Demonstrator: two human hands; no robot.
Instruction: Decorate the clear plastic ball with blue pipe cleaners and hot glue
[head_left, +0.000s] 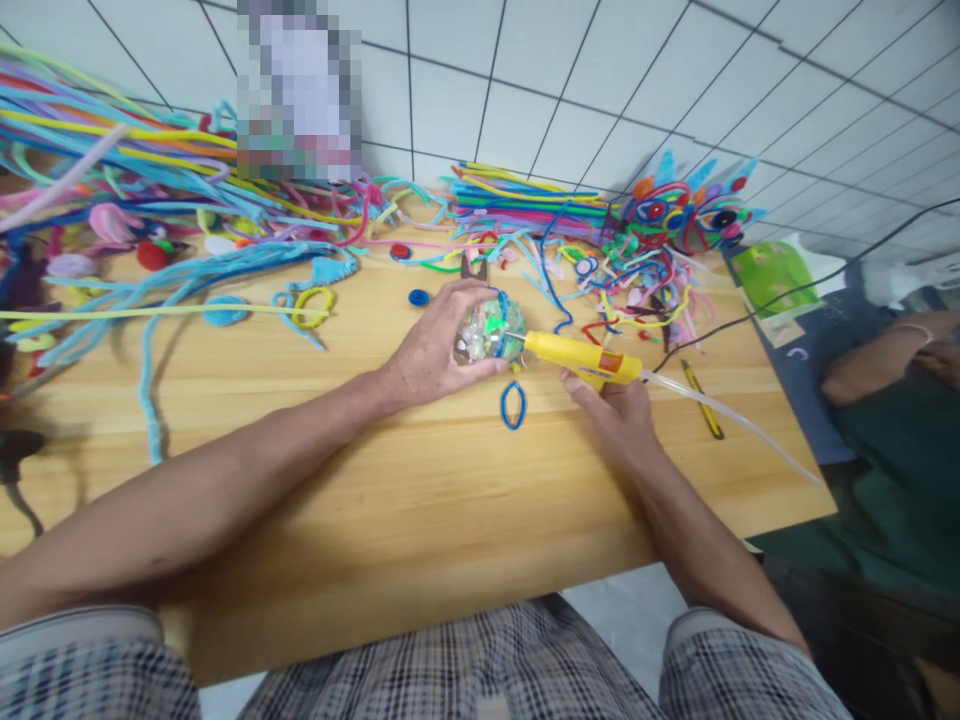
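Observation:
My left hand (431, 350) is wrapped round a clear, shiny rounded object (487, 332) with green and blue on it, possibly a plastic bottle piece. In my right hand (619, 410) is a yellow glue gun (577, 355), its metal nozzle pointing left at the object's right side. Whether the tip touches cannot be made out. From the gun's back end trails a long translucent glue stick (735, 412). Just below the object, a blue pipe cleaner loop (514, 405) lies on the wooden table (420, 510).
Coloured pipe cleaners (525, 205) are heaped along the tiled wall, with more at left (187, 265). Two decorated masks (686, 215) stand at back right. A yellow cutter knife (703, 400) lies right of my hand. A black cord (757, 310) crosses there; another person (892, 470) sits beyond.

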